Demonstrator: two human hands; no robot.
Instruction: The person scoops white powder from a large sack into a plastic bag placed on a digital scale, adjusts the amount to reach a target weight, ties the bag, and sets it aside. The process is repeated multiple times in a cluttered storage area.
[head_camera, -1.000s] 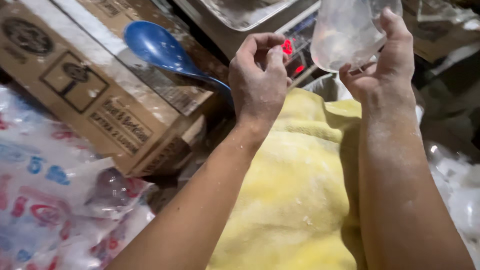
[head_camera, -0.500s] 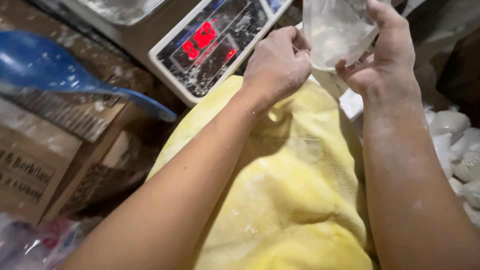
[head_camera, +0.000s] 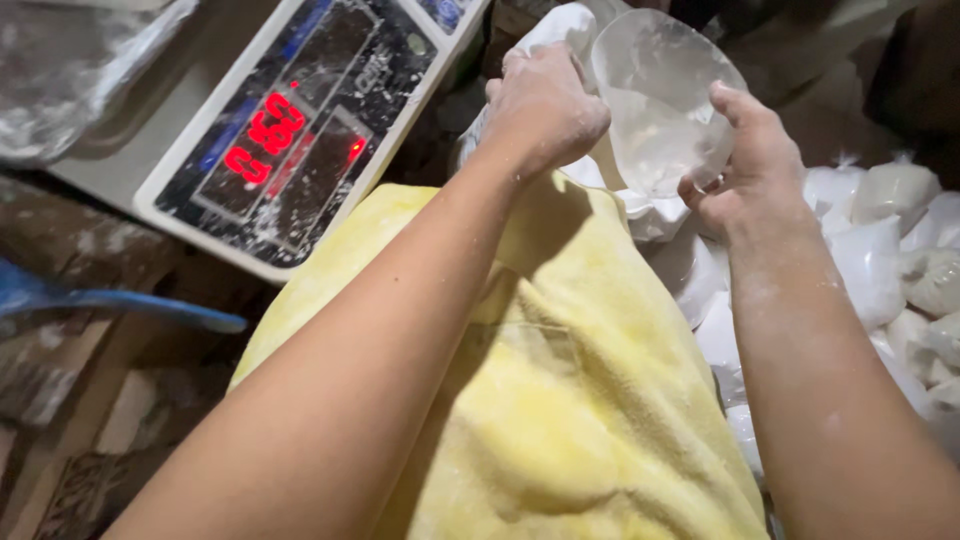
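My right hand (head_camera: 745, 170) grips a clear plastic bag (head_camera: 655, 105) dusted with white powder, thumb over its right side, and holds it up open. My left hand (head_camera: 540, 105) is closed on the bag's left rim, fingers curled out of sight behind the knuckles. Both forearms are floured. Under my arms lies a yellow towel (head_camera: 560, 400). A digital scale (head_camera: 290, 130) with red glowing digits sits to the left of my left hand.
Several filled white powder bags (head_camera: 890, 250) are piled at the right. A blue scoop handle (head_camera: 110, 305) lies at the left over brown cardboard (head_camera: 70, 410). A powder-dusted metal tray (head_camera: 70, 75) rests on the scale's platform, top left.
The view has swung right and down: the scale moved left and the pile of white bags came into sight. My left hand went from near the scale to the bag's rim.
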